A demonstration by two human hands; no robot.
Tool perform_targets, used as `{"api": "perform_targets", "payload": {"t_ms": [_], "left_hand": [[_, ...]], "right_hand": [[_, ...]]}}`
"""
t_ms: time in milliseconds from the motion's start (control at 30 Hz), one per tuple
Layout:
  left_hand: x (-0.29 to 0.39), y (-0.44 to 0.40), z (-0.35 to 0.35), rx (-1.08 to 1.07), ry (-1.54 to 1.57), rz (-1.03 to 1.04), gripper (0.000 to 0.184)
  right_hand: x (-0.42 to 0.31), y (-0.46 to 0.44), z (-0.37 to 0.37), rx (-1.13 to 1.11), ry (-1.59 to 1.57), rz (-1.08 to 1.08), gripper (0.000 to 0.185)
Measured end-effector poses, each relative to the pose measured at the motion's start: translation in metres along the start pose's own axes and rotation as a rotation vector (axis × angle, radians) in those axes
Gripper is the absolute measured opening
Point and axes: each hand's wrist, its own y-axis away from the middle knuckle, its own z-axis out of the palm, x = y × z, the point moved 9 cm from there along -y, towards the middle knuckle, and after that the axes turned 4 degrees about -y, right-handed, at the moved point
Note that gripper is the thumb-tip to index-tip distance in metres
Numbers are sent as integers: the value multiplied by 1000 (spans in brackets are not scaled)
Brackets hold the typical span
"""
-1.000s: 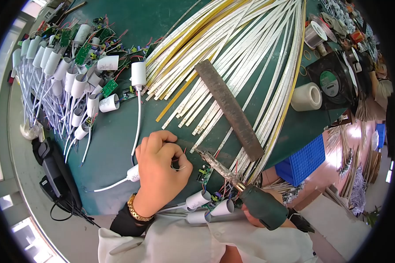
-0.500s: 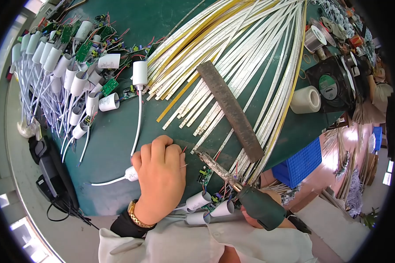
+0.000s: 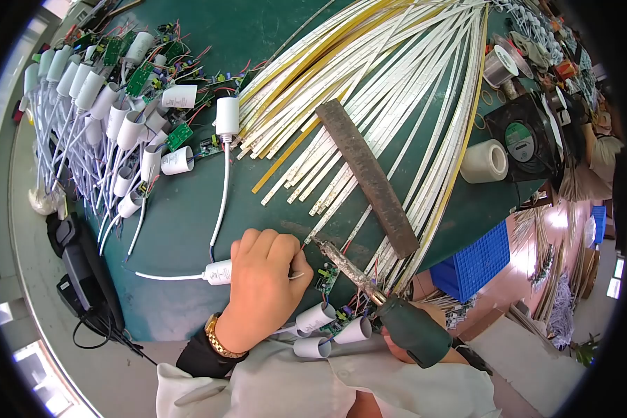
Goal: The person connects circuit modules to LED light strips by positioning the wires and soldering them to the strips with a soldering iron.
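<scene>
My left hand [image 3: 263, 289] is closed in a pinch, with a thin wire [image 3: 297, 276] showing between thumb and fingers. Against its left side lies a white cylindrical housing [image 3: 219, 272] with a white cable, partly covered by the hand. My right hand [image 3: 428, 315] grips a soldering iron [image 3: 412, 329] by its dark green handle, mostly hidden behind it. The iron's tip is at the lower end of a white LED strip [image 3: 312, 228], close to the left fingers. Beneath the iron lie a small circuit board [image 3: 325, 278] and several white housings [image 3: 315, 318].
A rusty metal bar [image 3: 368, 177] lies across the fanned LED strips [image 3: 425, 125]. Housings with cables and boards [image 3: 129, 130] are piled at left. A black tool [image 3: 87, 272], a solder spool [image 3: 500, 66], a white roll [image 3: 484, 161] and a fan [image 3: 522, 139] edge the table.
My left hand has moved slightly right and down, its fingers more tightly curled. More of the housing beside it shows, and its cable has straightened. The soldering iron has barely moved.
</scene>
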Motion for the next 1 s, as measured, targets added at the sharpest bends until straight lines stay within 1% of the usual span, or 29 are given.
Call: {"api": "perform_targets", "payload": {"t_ms": [200, 300, 500, 1000], "left_hand": [[-3, 0, -2, 81, 33, -8, 20], [-9, 2, 2, 38, 69, -53, 18], [-9, -5, 0, 12, 62, -67, 16], [-9, -6, 2, 44, 27, -77, 15]], "right_hand": [[-33, -8, 27, -77, 102, -65, 22], [-44, -5, 38, -111, 154, -96, 21], [-70, -5, 61, -183, 251, -158, 21], [-134, -4, 131, -358, 518, -327, 20]]}}
